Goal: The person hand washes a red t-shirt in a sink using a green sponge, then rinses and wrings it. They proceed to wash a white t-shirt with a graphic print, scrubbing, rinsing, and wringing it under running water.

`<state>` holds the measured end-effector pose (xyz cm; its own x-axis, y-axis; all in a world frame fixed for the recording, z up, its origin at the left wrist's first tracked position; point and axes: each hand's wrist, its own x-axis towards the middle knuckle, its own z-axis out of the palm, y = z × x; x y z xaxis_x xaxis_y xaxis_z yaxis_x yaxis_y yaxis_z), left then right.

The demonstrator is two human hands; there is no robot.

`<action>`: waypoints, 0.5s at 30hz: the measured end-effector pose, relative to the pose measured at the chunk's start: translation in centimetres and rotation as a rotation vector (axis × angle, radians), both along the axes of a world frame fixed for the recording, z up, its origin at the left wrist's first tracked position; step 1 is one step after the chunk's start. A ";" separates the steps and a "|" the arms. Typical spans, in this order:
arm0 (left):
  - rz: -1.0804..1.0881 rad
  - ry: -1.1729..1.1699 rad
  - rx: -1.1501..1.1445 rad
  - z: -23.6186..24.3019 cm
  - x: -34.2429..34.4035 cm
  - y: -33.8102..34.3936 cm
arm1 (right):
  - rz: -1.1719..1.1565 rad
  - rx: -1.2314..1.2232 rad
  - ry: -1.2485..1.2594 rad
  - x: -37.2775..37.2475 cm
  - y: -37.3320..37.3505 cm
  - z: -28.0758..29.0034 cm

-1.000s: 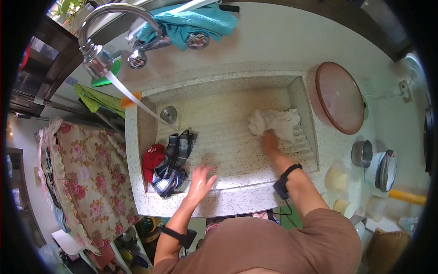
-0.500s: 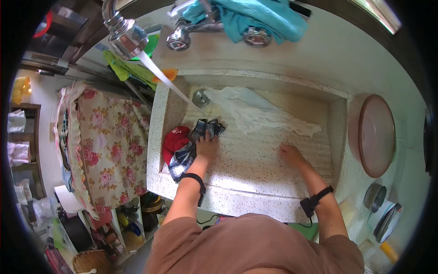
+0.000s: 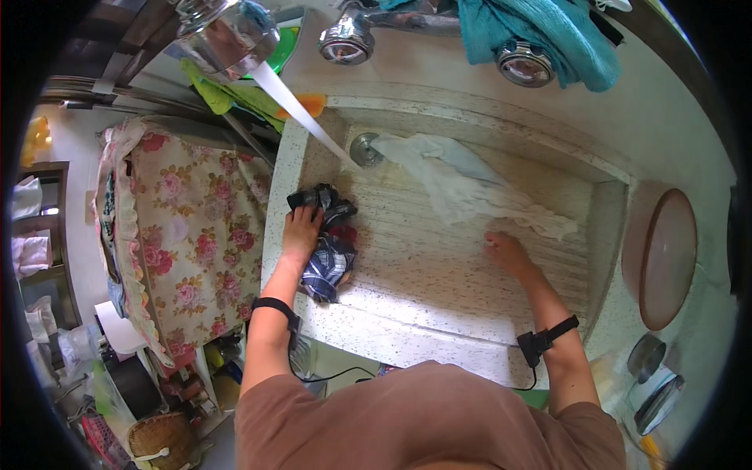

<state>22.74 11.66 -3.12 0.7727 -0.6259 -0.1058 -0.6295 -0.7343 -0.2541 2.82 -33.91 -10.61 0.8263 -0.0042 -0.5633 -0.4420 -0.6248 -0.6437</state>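
Note:
My left hand [image 3: 301, 229] grips a bundle of dark plaid cloth [image 3: 327, 254] at the left end of the speckled stone wash basin [image 3: 439, 329]. My right hand [image 3: 505, 251] rests flat on the ribbed basin floor, touching the near end of a long wet white cloth [image 3: 462, 184]. That cloth stretches from my right hand back to the round drain [image 3: 362, 149]. A stream of water [image 3: 301, 110] runs slantwise from the metal tap [image 3: 227, 35] down toward the drain.
A teal towel [image 3: 540, 31] hangs over the pipes behind the basin. A round brown lid [image 3: 666, 258] and metal pots [image 3: 654, 384] sit on the right. A floral-covered machine [image 3: 196, 235] stands left of the basin, with clutter and a basket [image 3: 157, 439] on the floor.
My left hand has pushed the dark plaid bundle further back along the basin's left side. The view has tilted closer to the tap. My right hand stays by the white cloth.

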 end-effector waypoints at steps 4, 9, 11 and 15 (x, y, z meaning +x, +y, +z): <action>0.228 0.331 -0.168 1.4 -0.1 -3.7 | -0.004 -0.265 -0.070 -0.2 -3.1 -2.4; -0.108 0.384 0.036 2.4 -9.2 -5.9 | -0.109 -0.954 -0.496 -0.3 -5.5 -6.7; -0.200 0.315 0.094 3.8 -10.1 -3.8 | -0.229 -0.935 -0.350 0.0 -5.9 -7.9; -0.004 0.529 0.377 6.5 -11.5 -3.9 | -0.003 -0.505 -0.219 1.2 -7.4 -8.0</action>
<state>11.22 7.71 3.37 0.5536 -0.4742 -0.6846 -0.7430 -0.6526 -0.1488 3.98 -41.35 -18.62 0.9236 -0.2316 -0.3055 -0.3333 -0.8789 -0.3412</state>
